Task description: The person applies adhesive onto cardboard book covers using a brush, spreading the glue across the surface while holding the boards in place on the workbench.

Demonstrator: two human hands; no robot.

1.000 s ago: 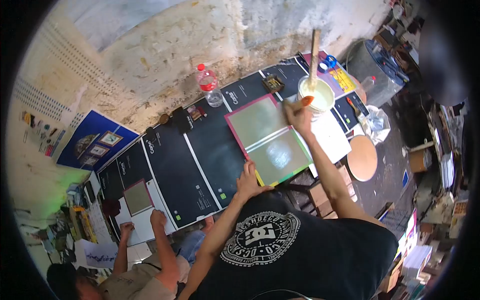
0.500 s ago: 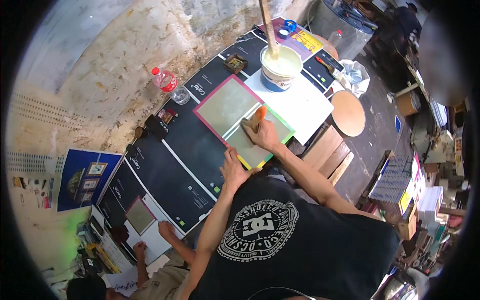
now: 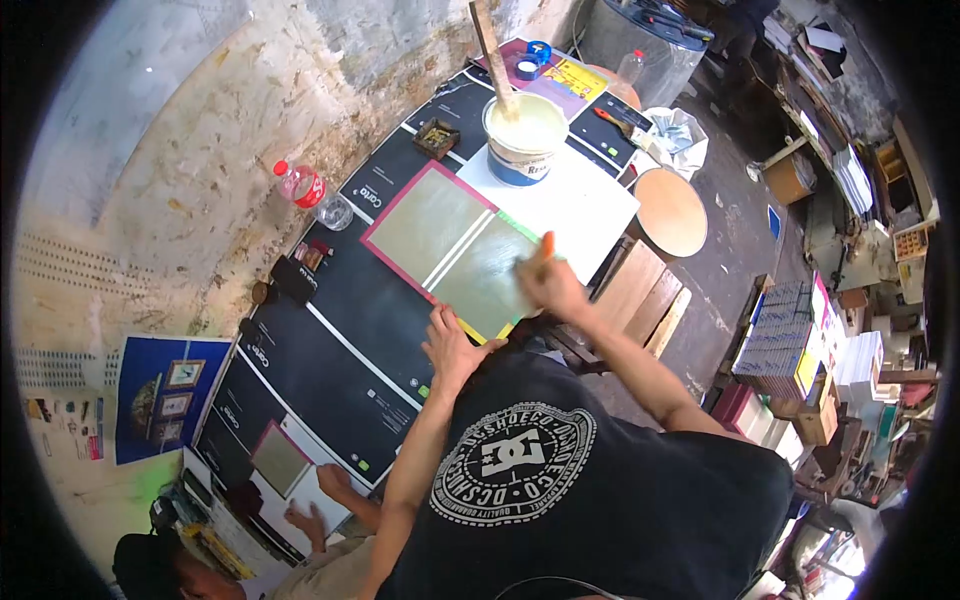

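Note:
A grey-green two-part panel (image 3: 432, 222) with pink, green and yellow edges and white strips across its middle lies on the black-covered table. My left hand (image 3: 456, 350) rests at its near edge, fingers spread and the thumb stretched out to the right. Over the right part of the panel, my right hand (image 3: 556, 286) is closed round an orange-handled tool (image 3: 547, 243) that looks like a brush. Motion blurs its working end and that hand. Beyond the panel, a bucket (image 3: 520, 165) of pale, creamy stuff stands on a white sheet (image 3: 590, 205), with a wooden stick (image 3: 490, 50) in it.
A plastic bottle (image 3: 305, 187) stands by the wall, and a small dark box (image 3: 436, 138) sits near the bucket. An orange-handled paintbrush (image 3: 615, 122) lies at the far right. Another person's hands (image 3: 335, 482) are at the lower left beside a smaller panel (image 3: 280, 458).
My right hand has swept right and toward me over the panel with the orange-handled tool. My left hand stays at the near edge. The other person's nearer hand has shifted and opened.

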